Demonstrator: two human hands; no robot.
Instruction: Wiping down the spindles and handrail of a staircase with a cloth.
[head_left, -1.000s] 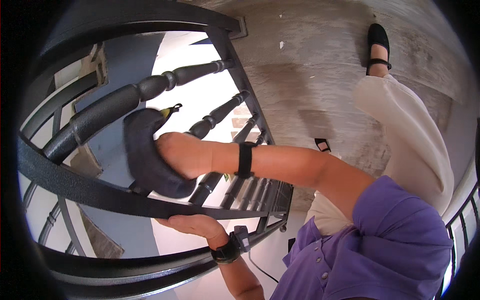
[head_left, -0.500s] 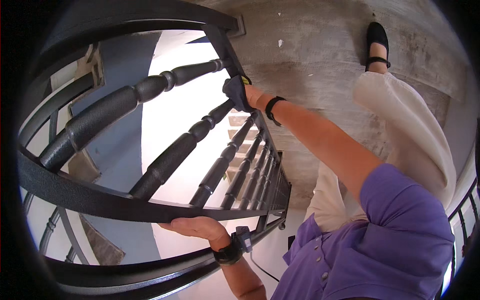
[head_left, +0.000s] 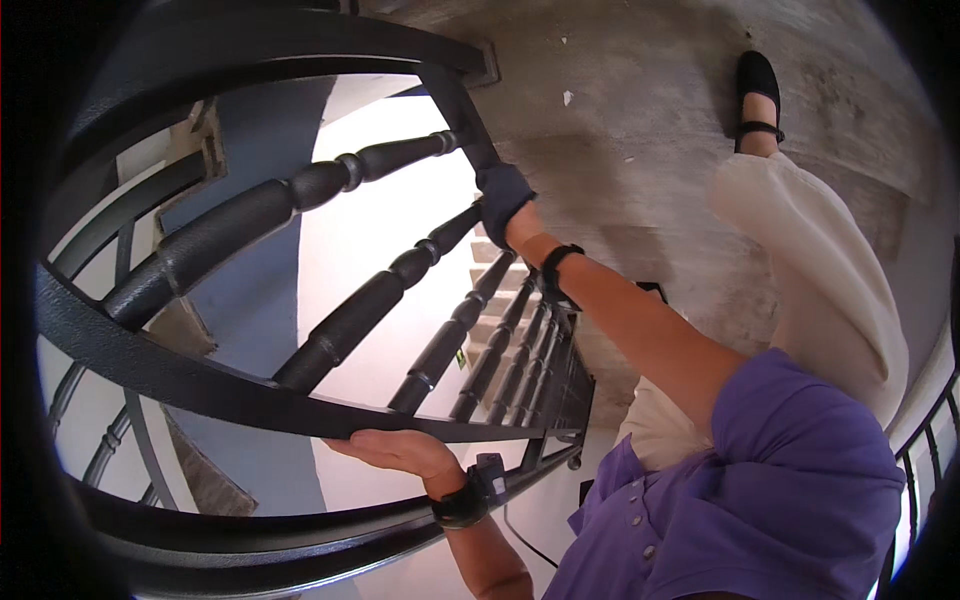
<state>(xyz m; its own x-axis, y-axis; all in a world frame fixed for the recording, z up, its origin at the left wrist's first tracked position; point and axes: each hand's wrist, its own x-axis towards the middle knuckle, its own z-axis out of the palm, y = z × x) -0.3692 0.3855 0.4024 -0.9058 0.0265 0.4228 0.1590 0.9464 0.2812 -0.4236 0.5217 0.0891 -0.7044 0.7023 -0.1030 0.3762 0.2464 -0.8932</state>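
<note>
My right hand [head_left: 522,228] is closed on a dark grey-blue cloth [head_left: 506,200], which covers most of its fingers. The cloth is pressed against the black lower rail [head_left: 455,100] of a stair railing, beside the foot of a turned baluster [head_left: 410,262]. Lower in the picture, my left hand [head_left: 400,452] lies against the underside of the curved black upper rail [head_left: 200,385]. Its fingers stretch along that rail, and their tips are partly hidden by it. It holds no loose thing.
Several more black balusters [head_left: 432,358] run away to the right. Beyond them, steps [head_left: 490,262] and a blue-grey wall band [head_left: 245,280] show below. My foot in a black shoe [head_left: 757,88] is on the grey concrete floor [head_left: 620,80]. Another railing [head_left: 935,440] stands at the right edge.
My right hand and the cloth have shifted slightly right and down in the picture, and a yellow bit by the cloth is now out of sight. My left hand keeps its place on the rail.
</note>
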